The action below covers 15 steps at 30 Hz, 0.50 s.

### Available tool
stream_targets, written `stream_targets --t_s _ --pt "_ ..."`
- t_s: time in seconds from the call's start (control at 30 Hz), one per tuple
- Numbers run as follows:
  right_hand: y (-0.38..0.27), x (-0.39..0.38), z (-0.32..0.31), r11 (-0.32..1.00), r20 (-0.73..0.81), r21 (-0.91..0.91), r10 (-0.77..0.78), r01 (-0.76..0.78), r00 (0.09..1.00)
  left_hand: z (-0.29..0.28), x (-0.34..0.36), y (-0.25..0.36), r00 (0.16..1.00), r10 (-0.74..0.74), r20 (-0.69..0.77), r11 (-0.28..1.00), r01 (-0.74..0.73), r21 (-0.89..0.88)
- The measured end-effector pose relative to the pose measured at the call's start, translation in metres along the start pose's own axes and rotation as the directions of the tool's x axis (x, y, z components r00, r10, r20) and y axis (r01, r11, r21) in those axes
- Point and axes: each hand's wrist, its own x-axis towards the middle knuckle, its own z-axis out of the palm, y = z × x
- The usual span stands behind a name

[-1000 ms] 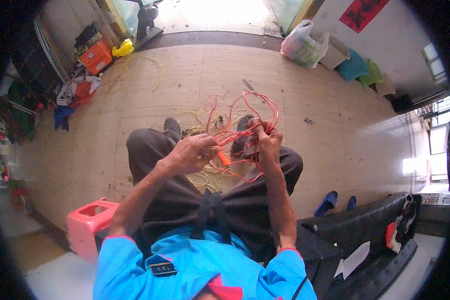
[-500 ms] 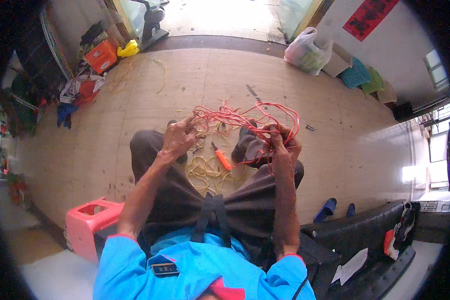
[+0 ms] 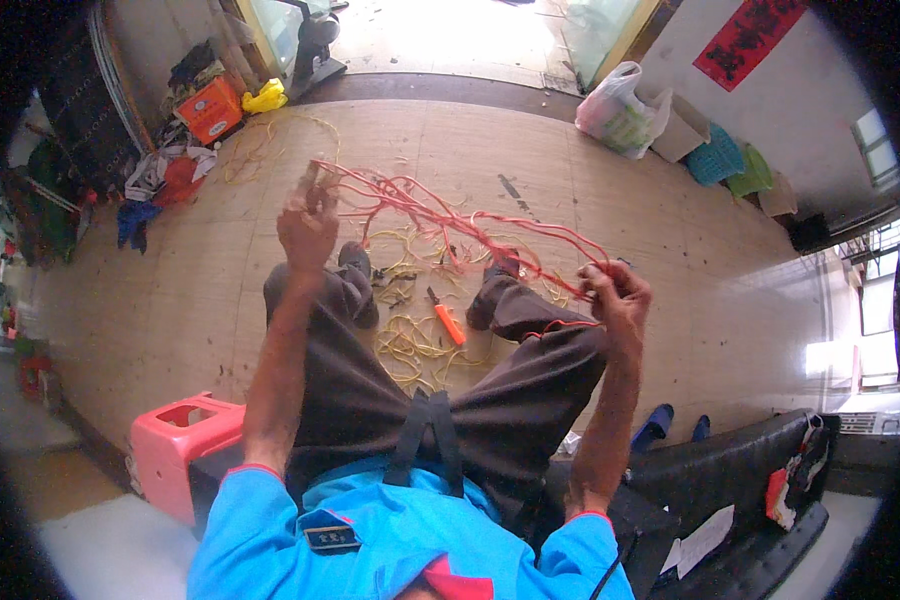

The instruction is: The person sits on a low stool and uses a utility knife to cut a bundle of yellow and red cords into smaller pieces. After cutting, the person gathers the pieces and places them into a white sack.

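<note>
A loose bundle of thin red wire [image 3: 470, 232] is stretched between my two hands above the floor. My left hand [image 3: 309, 225], out to the left and slightly blurred, is closed on one end of the strands. Lower on the right, my right hand [image 3: 618, 292] pinches the looped other end. One red strand trails from there across my right thigh. Between my feet lies an orange-handled utility knife [image 3: 448, 322] with its dark blade pointing away from me. A tangle of yellow wire [image 3: 410, 347] surrounds it on the tiles.
A red plastic stool [image 3: 185, 440] stands to my left, a black sofa [image 3: 735, 480] to my right with blue slippers [image 3: 653, 427] beside it. Far left sits an orange box [image 3: 210, 110]; far right, a plastic bag [image 3: 622, 112] and a blue basket [image 3: 714, 158].
My hands have moved apart, the left outward and away from me, the right outward and slightly nearer. The red wire bundle between them is now pulled longer and slants down to the right.
</note>
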Motion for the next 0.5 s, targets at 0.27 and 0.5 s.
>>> stream_targets --t_s 0.27,0.5 --pt "0.008 0.013 -0.011 0.998 -0.088 -0.038 -0.045 0.042 0.995 -0.016 0.018 -0.002 0.964 -0.204 0.169 0.904 0.251 -0.347" --pt "0.014 0.016 -0.027 0.997 -0.171 0.073 0.014 -0.001 0.985 -0.038 0.028 -0.016 0.76 -0.348 0.549 0.206 0.634 -0.746"
